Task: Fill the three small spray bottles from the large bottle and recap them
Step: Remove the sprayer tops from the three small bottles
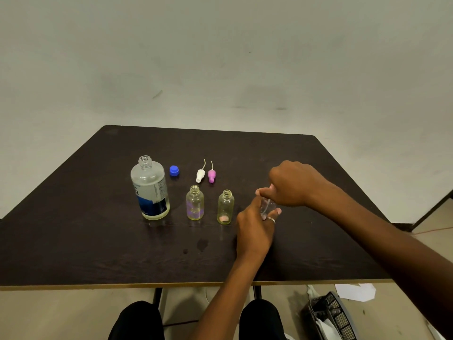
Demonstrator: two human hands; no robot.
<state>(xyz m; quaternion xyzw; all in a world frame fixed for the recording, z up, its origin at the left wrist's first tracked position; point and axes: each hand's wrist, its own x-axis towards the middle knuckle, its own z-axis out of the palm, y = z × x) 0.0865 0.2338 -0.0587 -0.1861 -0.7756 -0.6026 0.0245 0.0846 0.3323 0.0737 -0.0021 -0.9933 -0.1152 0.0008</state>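
Observation:
The large clear bottle (150, 190) with a blue label stands uncapped at the left; its blue cap (174, 170) lies just behind it. Two small clear bottles (195, 202) (225, 207) stand open in the middle. A white spray cap (200, 174) and a pink spray cap (211, 175) lie behind them, tubes pointing away. My left hand (255, 229) grips the third small bottle (267, 207) on the table. My right hand (291, 184) is closed over that bottle's top; whatever cap is there is hidden by my fingers.
The dark table (98, 241) has wet spots (201, 244) near the front middle. A black mesh basket (333, 315) and white paper (355, 292) lie on the floor at the right. My knees show below the front edge.

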